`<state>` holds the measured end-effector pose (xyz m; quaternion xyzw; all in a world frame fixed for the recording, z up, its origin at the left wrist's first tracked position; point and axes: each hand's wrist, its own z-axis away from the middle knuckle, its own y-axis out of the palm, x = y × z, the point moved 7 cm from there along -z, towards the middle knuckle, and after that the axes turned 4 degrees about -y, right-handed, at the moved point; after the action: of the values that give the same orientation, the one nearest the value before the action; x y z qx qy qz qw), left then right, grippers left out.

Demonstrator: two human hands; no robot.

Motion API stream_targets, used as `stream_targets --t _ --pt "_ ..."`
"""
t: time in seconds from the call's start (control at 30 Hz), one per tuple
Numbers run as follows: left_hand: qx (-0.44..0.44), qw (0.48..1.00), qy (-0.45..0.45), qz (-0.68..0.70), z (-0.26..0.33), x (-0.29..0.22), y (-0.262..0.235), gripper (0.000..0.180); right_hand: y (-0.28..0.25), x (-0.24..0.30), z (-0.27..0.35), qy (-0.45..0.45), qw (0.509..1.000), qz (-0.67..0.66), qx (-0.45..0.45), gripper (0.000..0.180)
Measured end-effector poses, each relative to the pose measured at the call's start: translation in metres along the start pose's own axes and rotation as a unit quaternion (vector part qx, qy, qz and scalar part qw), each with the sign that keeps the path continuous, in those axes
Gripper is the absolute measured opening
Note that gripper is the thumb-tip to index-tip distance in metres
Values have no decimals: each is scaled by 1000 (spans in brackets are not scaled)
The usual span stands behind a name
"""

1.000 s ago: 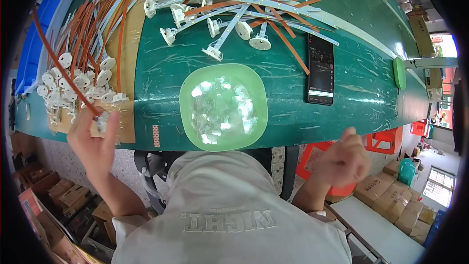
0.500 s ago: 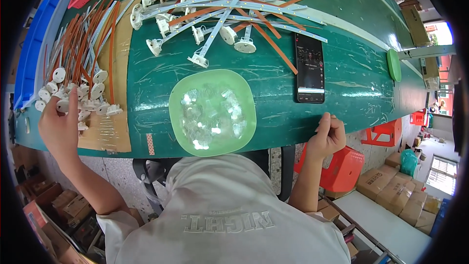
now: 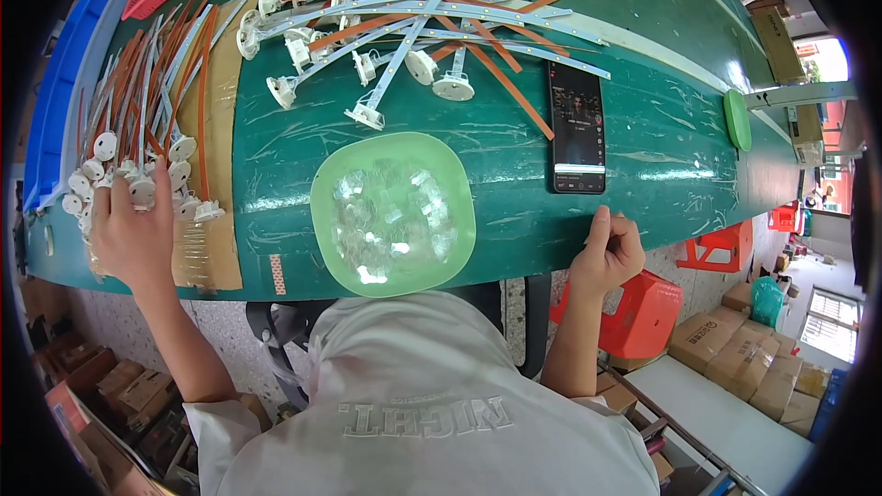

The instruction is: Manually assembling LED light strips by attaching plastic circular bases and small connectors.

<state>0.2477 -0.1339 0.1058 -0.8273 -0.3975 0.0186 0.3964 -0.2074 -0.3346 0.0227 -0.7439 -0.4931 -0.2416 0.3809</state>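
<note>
The surface is a green workbench (image 3: 514,184), scuffed and streaked with tape, its near edge close against the wearer's body. Nearest me sits a green bowl (image 3: 395,142) of small clear plastic pieces (image 3: 397,211), its rim at that edge; I judge a bump from the body could tip it and scatter them. Beyond its right side, the right hand (image 3: 608,255) has its fingers curled in, thumb upright beside them; I can't tell whether anything small is tucked inside, where it could slip out unseen. On the left, the left hand (image 3: 136,237) is among crowded white round lamp bases (image 3: 104,146), thumb and fingers spread around one; whether they press on it I can't tell. The bases lie on a cardboard sheet (image 3: 216,248), with orange and white LED strips (image 3: 204,119) fanning away, so tangled that pulling one could drag its neighbours or strain a joint. Farther off, a strip from the second heap of LED strips (image 3: 395,64) overlaps a smartphone (image 3: 577,129); a tug there might shift it.
</note>
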Motion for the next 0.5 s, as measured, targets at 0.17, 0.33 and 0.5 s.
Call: stream_targets --t 0.17,0.33,0.5 --pt "4 999 -44 -13 -10 10 -2 44 2 4 -1 -7 1000 16 6 31" --pt "40 998 -43 -35 -13 3 1 52 2 4 -1 -23 999 29 14 31" --pt "84 994 -56 -38 -7 5 -1 51 3 3 -1 -23 999 40 18 31"
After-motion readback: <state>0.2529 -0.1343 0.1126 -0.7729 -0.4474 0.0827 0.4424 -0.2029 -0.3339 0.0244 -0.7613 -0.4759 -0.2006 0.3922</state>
